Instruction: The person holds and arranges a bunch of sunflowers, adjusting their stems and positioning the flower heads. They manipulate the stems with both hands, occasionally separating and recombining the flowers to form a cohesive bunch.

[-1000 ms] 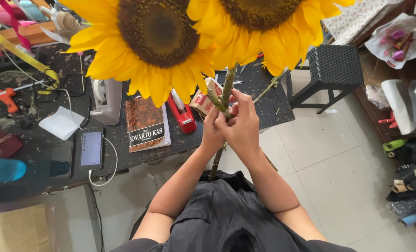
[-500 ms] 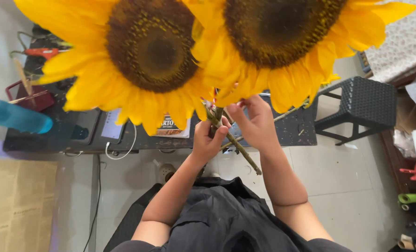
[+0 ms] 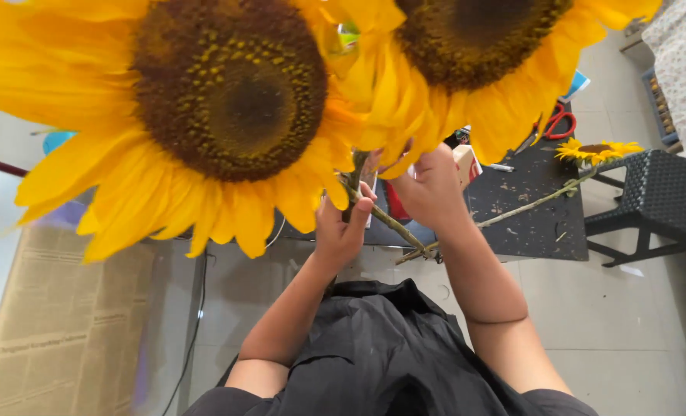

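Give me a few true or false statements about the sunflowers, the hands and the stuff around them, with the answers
1. Two big sunflowers fill the top of the view, the left sunflower and the right sunflower. True.
2. The left hand holds a green stem. True.
3. The right hand rests flat on the floor. False: it is raised at the stems, just under the right sunflower.
4. The scissors on the dark mat have blue handles. False: the handles are red.
5. A small sunflower lies near the black stool. True.
6. The person wears a white top. False: the top is black.
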